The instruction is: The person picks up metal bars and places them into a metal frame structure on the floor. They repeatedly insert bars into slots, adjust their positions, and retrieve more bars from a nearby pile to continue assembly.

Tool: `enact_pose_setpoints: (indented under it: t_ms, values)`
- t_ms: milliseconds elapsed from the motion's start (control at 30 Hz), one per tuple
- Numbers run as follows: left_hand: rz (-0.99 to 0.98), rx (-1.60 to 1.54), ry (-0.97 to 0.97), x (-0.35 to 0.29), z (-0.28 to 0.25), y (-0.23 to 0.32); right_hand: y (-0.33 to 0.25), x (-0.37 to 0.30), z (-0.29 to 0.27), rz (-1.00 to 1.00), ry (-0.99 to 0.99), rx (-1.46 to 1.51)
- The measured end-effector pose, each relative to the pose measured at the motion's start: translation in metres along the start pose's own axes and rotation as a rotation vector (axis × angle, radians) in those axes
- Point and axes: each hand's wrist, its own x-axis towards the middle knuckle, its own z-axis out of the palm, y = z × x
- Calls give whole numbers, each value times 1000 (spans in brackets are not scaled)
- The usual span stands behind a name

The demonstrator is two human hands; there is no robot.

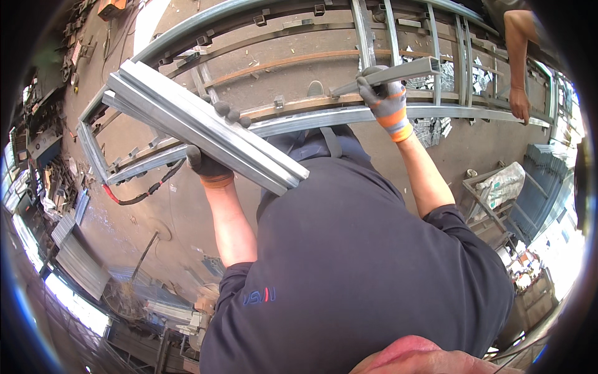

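Observation:
My left hand (210,164), in a dark-palmed glove, is closed round a bundle of galvanized metal tubes (199,124). Its thumb lies along the near side, and fingertips show over the far side; the rest of the fingers are hidden under the metal. The bundle slants across the left of the head view, its lower end close to my dark shirt. My right hand (384,103), in a grey and orange glove, grips a single short square tube (405,70), whose open end points right. Both hands are above a long welded metal frame (311,121).
Crossbars and small brackets (279,100) line the frame. Beyond its right part hangs another person's arm (518,75). Small metal offcuts (430,132) lie under the frame. A red-and-black cable (146,194) hangs at its left end. Stacked metal sheets (539,181) stand at right.

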Motion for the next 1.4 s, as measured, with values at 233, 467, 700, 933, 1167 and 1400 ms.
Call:
enact_pose_setpoints:
  t_ms: [233,467,700,933,1167,1400]
  values:
    - [104,94,67,-19,-15,14,-19,-31,3,-84,-33,-12]
    - [123,45,115,-39,-66,40,-21,-65,25,36,66,-32]
    - [95,14,110,-47,-147,67,-29,-76,29,129,206,155]
    - [45,-36,-27,-39,-221,67,-37,-95,44,143,267,323]
    - [-50,-124,-76,-23,-259,53,-38,-76,30,269,297,279]
    - [-100,-147,-5,-22,-249,60,-51,-101,40,309,37,38]
